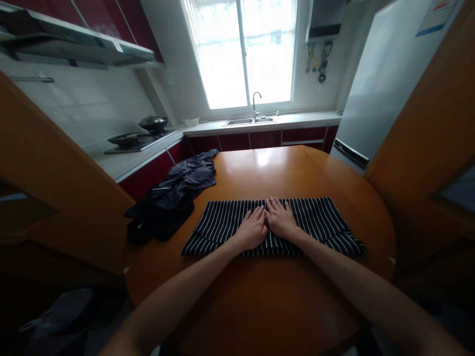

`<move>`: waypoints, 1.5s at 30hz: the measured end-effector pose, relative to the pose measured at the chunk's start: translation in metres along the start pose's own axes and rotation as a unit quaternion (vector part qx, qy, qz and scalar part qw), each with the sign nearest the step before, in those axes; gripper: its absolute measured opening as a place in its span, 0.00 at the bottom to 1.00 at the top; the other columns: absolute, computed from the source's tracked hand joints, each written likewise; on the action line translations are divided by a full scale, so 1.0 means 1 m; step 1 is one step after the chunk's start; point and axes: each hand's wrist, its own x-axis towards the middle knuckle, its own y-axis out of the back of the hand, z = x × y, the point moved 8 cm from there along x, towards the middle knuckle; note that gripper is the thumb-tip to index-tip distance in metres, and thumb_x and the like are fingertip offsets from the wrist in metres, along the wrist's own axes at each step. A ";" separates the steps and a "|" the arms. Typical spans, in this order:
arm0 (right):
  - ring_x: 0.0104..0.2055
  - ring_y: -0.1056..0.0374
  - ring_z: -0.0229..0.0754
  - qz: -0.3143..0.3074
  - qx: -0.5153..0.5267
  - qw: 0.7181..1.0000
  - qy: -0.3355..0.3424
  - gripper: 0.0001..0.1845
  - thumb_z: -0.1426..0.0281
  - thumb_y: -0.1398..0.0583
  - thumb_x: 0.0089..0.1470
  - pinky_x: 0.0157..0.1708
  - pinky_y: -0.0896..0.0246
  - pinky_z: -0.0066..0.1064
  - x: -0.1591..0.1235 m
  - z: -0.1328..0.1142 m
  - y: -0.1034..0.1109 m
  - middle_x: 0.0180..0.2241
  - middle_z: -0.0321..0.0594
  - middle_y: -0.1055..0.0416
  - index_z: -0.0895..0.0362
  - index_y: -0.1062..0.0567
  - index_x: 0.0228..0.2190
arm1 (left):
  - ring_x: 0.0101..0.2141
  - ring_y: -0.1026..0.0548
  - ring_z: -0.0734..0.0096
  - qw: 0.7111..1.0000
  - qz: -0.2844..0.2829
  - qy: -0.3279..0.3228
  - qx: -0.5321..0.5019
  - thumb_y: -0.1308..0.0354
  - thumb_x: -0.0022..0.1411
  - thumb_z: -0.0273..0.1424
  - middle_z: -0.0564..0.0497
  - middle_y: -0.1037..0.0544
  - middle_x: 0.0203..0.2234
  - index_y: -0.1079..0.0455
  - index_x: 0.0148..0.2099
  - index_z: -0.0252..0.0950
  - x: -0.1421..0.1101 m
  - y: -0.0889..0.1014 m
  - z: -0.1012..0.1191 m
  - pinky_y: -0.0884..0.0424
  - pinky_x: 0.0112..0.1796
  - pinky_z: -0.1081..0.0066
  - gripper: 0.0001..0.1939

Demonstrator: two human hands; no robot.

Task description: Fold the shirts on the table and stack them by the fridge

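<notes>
A black cloth with white stripes (319,217), folded into a long flat band, lies across the wooden table (260,173) in front of me. My left hand (253,228) rests flat on its middle, fingers stretched out and pointing away from me. Just to the right, my right hand (281,217) presses on the same cloth with its fingers spread. The fingertips of both hands nearly meet. Neither hand grips the fabric. Beneath the palms, part of the cloth is hidden.
Crumpled dark clothes (185,178) lie at the table's left edge. Beyond are a stove with pans (126,140), a counter with a sink (239,121) and faucet (254,104), and a window. A fridge (378,84) stands at the right.
</notes>
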 end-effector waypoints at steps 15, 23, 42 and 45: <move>0.73 0.58 0.50 0.003 -0.028 1.000 -0.011 0.33 0.65 0.58 0.67 0.69 0.69 0.51 -0.001 0.002 -0.004 0.71 0.51 0.54 0.67 0.46 0.68 | 0.71 0.53 0.56 0.995 0.014 0.098 0.031 0.68 0.75 0.48 0.46 0.49 0.71 0.51 0.74 0.34 0.010 -0.005 -0.055 0.54 0.67 0.48 0.35; 0.73 0.58 0.50 0.005 -0.011 1.000 -0.018 0.33 0.65 0.57 0.67 0.70 0.72 0.51 -0.001 0.003 -0.004 0.71 0.50 0.53 0.65 0.46 0.69 | 0.71 0.55 0.55 0.956 0.009 0.282 0.078 0.70 0.75 0.48 0.41 0.54 0.72 0.53 0.74 0.29 -0.073 0.016 -0.169 0.54 0.66 0.47 0.36; 0.73 0.57 0.46 -0.018 -0.026 0.999 -0.020 0.33 0.71 0.59 0.66 0.70 0.65 0.45 -0.002 0.011 -0.009 0.71 0.49 0.53 0.68 0.48 0.69 | 0.70 0.50 0.64 0.994 0.068 0.034 -0.077 0.68 0.76 0.37 0.42 0.47 0.71 0.52 0.73 0.27 0.029 -0.003 0.009 0.51 0.67 0.59 0.30; 0.73 0.59 0.47 -0.022 -0.023 0.998 -0.057 0.33 0.66 0.60 0.68 0.70 0.68 0.47 -0.003 0.025 -0.006 0.71 0.50 0.54 0.67 0.47 0.69 | 0.70 0.52 0.63 0.998 0.054 0.024 -0.039 0.67 0.76 0.39 0.44 0.48 0.71 0.52 0.73 0.30 0.025 -0.006 0.006 0.53 0.67 0.58 0.31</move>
